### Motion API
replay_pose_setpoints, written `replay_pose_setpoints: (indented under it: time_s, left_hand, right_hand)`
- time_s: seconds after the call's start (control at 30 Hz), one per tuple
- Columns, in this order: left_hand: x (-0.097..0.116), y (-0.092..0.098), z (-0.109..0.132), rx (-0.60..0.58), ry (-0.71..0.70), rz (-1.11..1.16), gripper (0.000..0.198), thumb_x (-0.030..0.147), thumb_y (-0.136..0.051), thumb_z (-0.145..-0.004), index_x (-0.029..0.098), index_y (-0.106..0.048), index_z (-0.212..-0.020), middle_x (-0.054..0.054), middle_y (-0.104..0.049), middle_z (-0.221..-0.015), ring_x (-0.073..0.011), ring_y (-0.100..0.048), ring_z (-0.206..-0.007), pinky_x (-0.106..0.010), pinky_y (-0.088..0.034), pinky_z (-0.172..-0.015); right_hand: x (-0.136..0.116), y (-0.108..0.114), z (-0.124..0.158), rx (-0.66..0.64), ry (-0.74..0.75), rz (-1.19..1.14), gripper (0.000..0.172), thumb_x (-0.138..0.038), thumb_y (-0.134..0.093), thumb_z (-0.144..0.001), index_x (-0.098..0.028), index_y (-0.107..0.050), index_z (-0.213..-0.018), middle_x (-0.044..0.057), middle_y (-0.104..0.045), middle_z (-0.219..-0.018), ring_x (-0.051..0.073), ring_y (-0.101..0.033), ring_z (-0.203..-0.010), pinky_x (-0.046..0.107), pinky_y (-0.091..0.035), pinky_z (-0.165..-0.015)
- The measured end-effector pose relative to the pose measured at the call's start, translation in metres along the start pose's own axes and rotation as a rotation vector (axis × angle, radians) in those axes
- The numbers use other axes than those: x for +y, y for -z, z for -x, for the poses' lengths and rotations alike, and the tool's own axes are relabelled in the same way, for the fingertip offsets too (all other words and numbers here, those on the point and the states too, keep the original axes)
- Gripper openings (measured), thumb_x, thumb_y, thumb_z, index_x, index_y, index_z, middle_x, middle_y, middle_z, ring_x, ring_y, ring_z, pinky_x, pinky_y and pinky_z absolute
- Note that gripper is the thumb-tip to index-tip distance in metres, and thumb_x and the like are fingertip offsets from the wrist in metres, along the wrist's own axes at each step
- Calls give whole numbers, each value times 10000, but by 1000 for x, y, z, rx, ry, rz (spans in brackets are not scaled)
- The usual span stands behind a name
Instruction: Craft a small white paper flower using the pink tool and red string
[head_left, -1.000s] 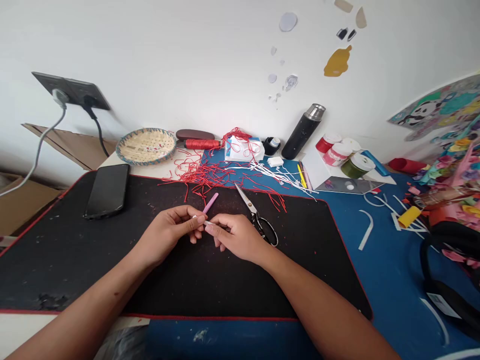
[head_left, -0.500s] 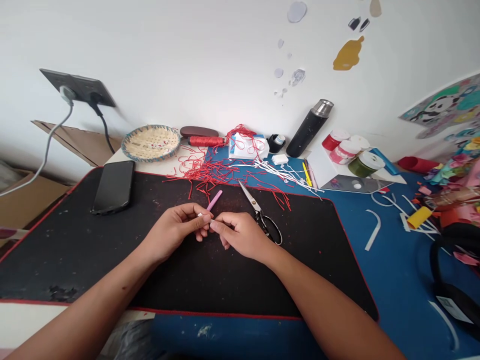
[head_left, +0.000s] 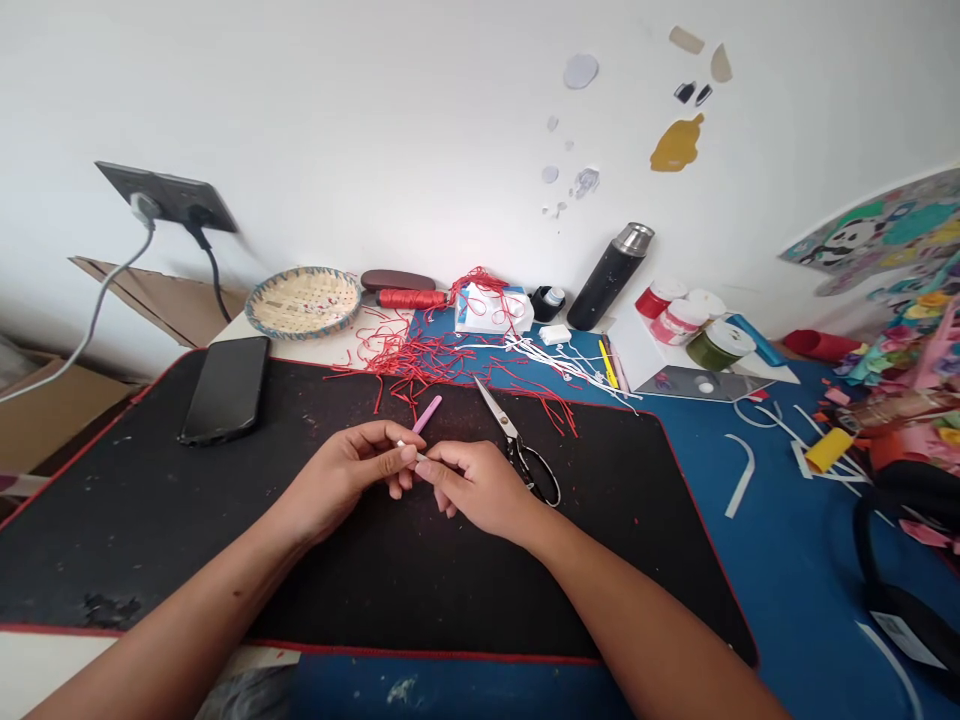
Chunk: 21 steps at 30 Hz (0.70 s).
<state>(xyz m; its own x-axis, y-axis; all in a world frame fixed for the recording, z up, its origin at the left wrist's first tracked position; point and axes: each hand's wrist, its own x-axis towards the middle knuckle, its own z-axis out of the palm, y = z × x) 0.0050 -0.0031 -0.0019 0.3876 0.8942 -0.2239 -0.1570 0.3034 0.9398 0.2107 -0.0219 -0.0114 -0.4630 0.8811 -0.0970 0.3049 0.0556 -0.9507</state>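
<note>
The left hand [head_left: 367, 467] and right hand [head_left: 480, 490] still pinch the small, thin white strip [head_left: 421, 458], so handling apparently remains at the same stage.

The left hand [head_left: 364, 472] and right hand [head_left: 480, 488] hide much of a thin whitish strip [head_left: 421, 458], its detail too small to tell, and the lower end of a slim pink-purple rod [head_left: 428, 412]; the right hand covers part of the black-handled metal scissors [head_left: 508, 426]; the right edge crops a curved black band [head_left: 864, 540]
</note>
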Motion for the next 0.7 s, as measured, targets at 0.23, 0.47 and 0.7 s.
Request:
replay_pose_setpoints:
  time_s: [0.23,0.47,0.7]
  left_hand:
    - [3,-2,-1,24,-3,20,349,446,-935,-727,141,-772,-773,-17,-693,-651,-114,-600,-566,-191,-504,-511]
    - [3,-1,-1,45,-22,-17,328,439,-928,-740,147,-778,-755,-13,-693,-650,-109,-602,-562,-189,-510,-514]
    - [-2,3,-2,-1,1,58,331,382,-963,-699,160,-836,-909,-24,-718,-706,-125,-635,-616,-197,-527,-540]
  right_hand:
    - [4,0,-1,-7,10,-38,279,-352,-554,-1059,-196,-667,-857,-41,-629,-627,102,-600,-521,202,-456,-560]
    - [5,-3,-1,50,31,19,247,-365,-585,-1046,-201,-668,-880,-40,-639,-675,95,-601,-527,199,-437,-549]
    - [2,-2,-1,38,3,14,344,-363,-535,-1063,-194,-624,-777,-37,-629,-633,95,-601,-499,198,-453,-527]
